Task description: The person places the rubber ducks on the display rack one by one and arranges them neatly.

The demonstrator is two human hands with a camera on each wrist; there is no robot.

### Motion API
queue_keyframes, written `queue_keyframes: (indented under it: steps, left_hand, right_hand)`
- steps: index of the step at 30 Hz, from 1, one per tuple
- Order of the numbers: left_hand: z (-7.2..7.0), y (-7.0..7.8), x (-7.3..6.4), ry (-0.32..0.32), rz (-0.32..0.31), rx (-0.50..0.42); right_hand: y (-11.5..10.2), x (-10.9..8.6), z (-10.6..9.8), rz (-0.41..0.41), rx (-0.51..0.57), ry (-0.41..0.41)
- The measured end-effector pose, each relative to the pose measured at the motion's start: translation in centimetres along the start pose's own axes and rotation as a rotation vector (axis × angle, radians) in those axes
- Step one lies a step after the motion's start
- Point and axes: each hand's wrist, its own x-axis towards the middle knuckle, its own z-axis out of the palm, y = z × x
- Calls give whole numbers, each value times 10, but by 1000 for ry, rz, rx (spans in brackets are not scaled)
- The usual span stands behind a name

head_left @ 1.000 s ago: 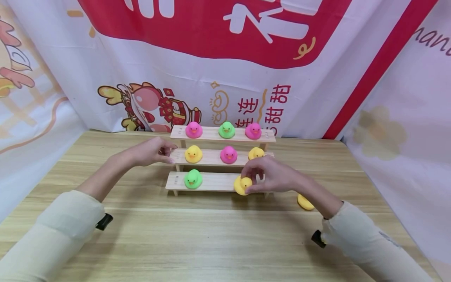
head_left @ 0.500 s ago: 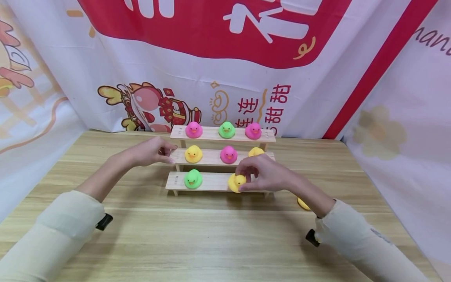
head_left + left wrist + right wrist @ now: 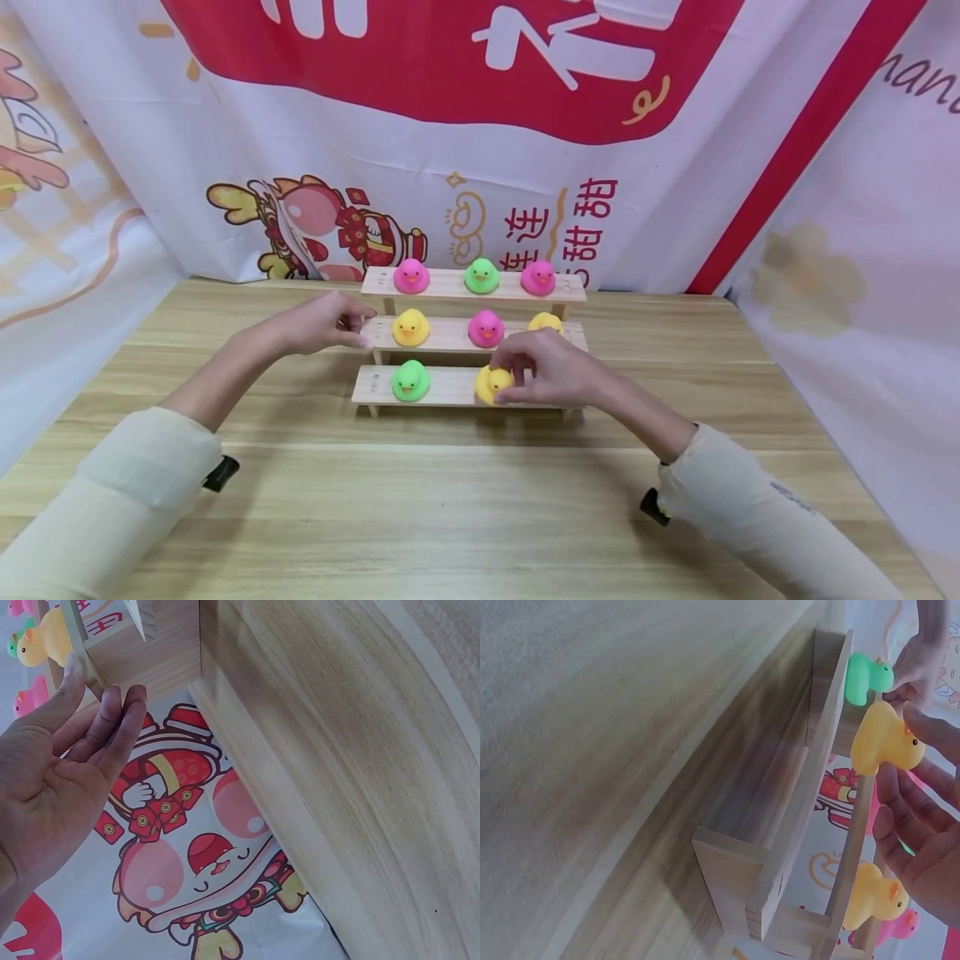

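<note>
A three-tier wooden display rack (image 3: 442,389) stands on the table with toy ducks on its steps. My right hand (image 3: 551,367) pinches a yellow rubber duck (image 3: 885,742) between thumb and fingers, at the middle of the bottom step. To its left on that step sits a green duck (image 3: 410,381). My left hand (image 3: 324,323) holds the left end of the middle step, its thumb on top of the board in the left wrist view. The middle step bears a yellow duck (image 3: 410,328), a pink duck (image 3: 486,329) and another yellow duck (image 3: 546,322), partly hidden by my right hand.
Along the top step sit a pink duck (image 3: 412,277), a green duck (image 3: 482,276) and a second pink duck (image 3: 538,277). Printed cloth (image 3: 300,125) hangs behind the rack and at both sides of the wooden table (image 3: 420,517).
My right hand has slid left along the bottom step with the yellow duck. Another yellow duck on the table at right is now hidden behind the forearm. My left hand has stayed put.
</note>
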Motion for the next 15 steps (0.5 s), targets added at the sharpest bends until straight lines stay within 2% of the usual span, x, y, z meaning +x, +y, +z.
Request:
queue_keyframes:
  steps: [8, 15]
  left_hand:
    - [0, 0, 0, -1, -3, -8]
    - [0, -1, 0, -2, -4, -12]
  right_hand:
    - [-1, 4, 9, 17, -22, 44]
    - [-1, 8, 16, 47, -87, 60]
